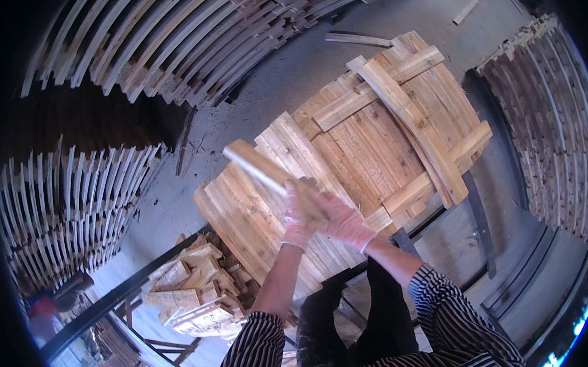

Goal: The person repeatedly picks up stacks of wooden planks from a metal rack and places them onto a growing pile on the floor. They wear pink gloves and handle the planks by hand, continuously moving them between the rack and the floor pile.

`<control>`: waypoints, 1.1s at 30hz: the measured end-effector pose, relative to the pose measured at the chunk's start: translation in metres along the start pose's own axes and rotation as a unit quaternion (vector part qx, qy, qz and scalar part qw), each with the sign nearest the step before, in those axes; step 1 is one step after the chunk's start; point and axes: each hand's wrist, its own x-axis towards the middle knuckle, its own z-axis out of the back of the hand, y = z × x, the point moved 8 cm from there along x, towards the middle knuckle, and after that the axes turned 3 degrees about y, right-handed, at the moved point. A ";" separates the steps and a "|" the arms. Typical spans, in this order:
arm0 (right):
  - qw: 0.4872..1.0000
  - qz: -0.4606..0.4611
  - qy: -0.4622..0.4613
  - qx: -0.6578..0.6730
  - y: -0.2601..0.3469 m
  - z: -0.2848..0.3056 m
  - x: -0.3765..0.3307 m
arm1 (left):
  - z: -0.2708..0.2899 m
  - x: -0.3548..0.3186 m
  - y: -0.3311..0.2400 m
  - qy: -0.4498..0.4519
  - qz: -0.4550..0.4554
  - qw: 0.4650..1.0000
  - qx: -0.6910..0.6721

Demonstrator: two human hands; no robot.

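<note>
Both my hands, in pale pink and white work gloves, are together above a stack of wooden boards. A short light wooden board (260, 165) slants up and to the left out of them. My left hand (298, 216) is closed around its near part. Close beside it, my right hand (340, 219) grips the near end; its fingers are slightly blurred. Below lies the stack of boards (236, 219), laid side by side. To the right, a long plank (409, 116) rests across two crosswise battens (382, 88).
A heap of wood offcuts (197, 286) lies at the lower left, beside a dark metal rail (122, 299). Tall stacks of wooden slats stand at the far left (143, 39), left (78, 206) and right (540, 120). Loose strips (360, 39) lie on the floor.
</note>
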 end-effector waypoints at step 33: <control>0.940 -0.034 -0.250 -0.231 -0.109 0.132 0.035 | 0.333 -0.025 0.037 -0.200 0.076 0.964 0.156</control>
